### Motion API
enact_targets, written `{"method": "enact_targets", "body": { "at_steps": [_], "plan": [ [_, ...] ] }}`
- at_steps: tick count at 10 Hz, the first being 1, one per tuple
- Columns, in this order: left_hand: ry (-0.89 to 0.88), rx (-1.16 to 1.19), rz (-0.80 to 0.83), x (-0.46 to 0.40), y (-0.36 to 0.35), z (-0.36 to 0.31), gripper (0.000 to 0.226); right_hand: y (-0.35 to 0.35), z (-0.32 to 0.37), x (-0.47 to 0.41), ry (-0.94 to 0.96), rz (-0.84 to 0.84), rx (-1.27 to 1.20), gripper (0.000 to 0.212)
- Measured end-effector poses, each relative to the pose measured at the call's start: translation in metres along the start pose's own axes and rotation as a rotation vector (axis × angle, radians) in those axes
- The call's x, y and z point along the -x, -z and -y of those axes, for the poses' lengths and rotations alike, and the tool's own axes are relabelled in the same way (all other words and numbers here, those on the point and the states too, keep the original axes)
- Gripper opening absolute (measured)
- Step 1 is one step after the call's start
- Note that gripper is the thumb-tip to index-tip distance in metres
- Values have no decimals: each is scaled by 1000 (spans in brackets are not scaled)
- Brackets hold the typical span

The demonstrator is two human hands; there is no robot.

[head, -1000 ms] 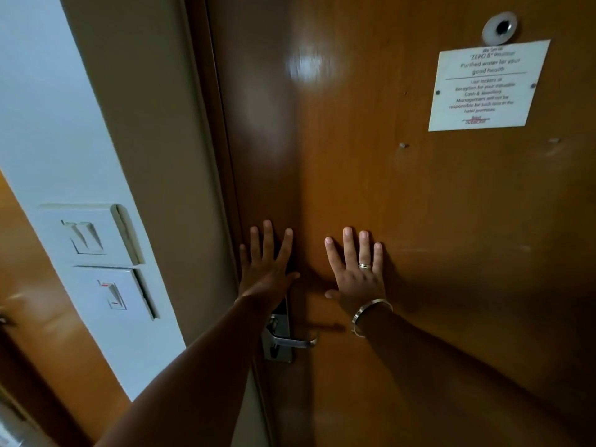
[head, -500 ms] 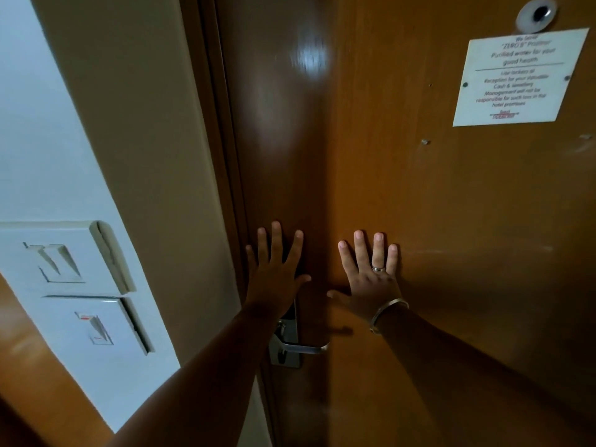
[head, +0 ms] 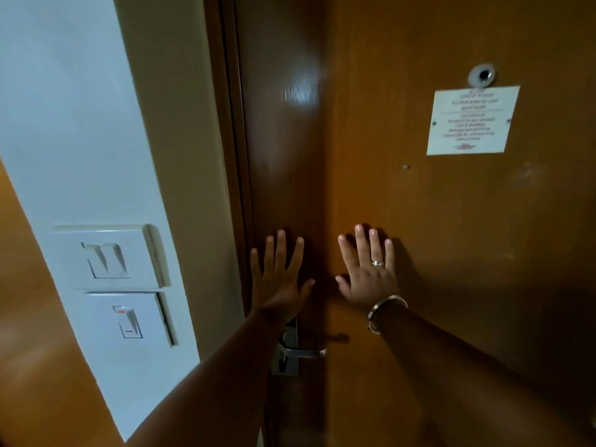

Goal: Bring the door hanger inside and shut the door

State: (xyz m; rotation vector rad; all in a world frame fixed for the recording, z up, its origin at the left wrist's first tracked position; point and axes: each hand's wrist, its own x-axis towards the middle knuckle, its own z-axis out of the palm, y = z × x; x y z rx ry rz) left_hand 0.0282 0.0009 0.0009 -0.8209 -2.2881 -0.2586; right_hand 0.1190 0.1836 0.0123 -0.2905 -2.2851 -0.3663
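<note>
Left of our fingers, two white plastic wall switches (head: 109, 279); our left hand (head: 279, 279) lies splayed flat on the brown wooden door (head: 419, 204), above the silver metal lever handle (head: 301, 351); our right hand (head: 367, 275) likewise, empty; door hanger unseen.

There is just one camera, worn on the person's head, so no other view shares the scene. It looks forward and a little down, straight at a brown door (head: 451, 253) from very close. The door fills the middle and the whole 3 o'clock side. The picture bends at the edges because the lens is wide. Both arms reach in from 6 o'clock, and the left hand (head: 279, 279) and right hand (head: 367, 279) show near the middle. A white wall (head: 64, 124) with light switches (head: 109, 262) runs along the 9 o'clock side. A paper sign (head: 471, 121) sits toward 2 o'clock.
</note>
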Motion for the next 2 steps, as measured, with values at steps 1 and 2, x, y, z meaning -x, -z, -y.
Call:
{"method": "enact_targets", "body": {
  "at_steps": [1,2],
  "plan": [
    [52,17,-100,-44,44,-3,93,39,-11,-46,-53,-83,5,102],
    [73,6,-146,-91,90,-2,96,81,-20,-90,-101,-136,8,103]
  ]
}}
